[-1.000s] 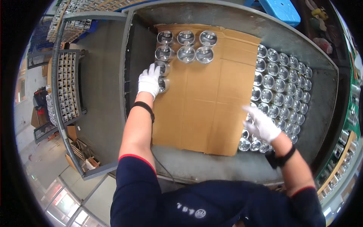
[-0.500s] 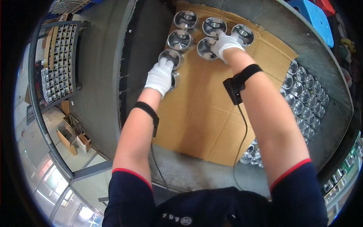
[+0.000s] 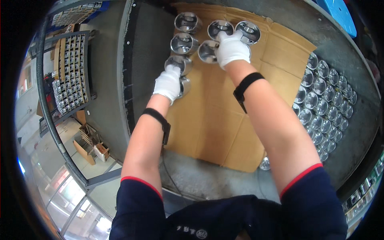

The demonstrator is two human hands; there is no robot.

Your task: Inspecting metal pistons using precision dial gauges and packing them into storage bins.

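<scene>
Both my hands wear white gloves and reach over a brown cardboard sheet (image 3: 216, 120). My left hand (image 3: 167, 83) is closed on the rim of a shiny metal piston (image 3: 176, 63) in the left column. Another piston (image 3: 184, 87) touches its right side, and two more, including an upper piston (image 3: 183, 44), stand farther away. My right hand (image 3: 233, 49) lies over a second cluster, its fingers bent down at a hollow piston (image 3: 249, 32) and its neighbour (image 3: 220, 30). A third piston (image 3: 208, 52) sits left of that hand. The hand hides part of the cluster.
Rows of pistons (image 3: 320, 108) stand on the metal surface right of the cardboard. A dark raised edge (image 3: 127, 60) borders the left side. Beyond it are a rack of metal parts (image 3: 72, 72) and a curved rail (image 3: 48, 120). A blue plastic object (image 3: 340, 16) is at the upper right.
The view has shifted slightly, so the pistons appear farther left. My right hand also appears farther left, still over the same cluster. My left hand stays on the same piston.
</scene>
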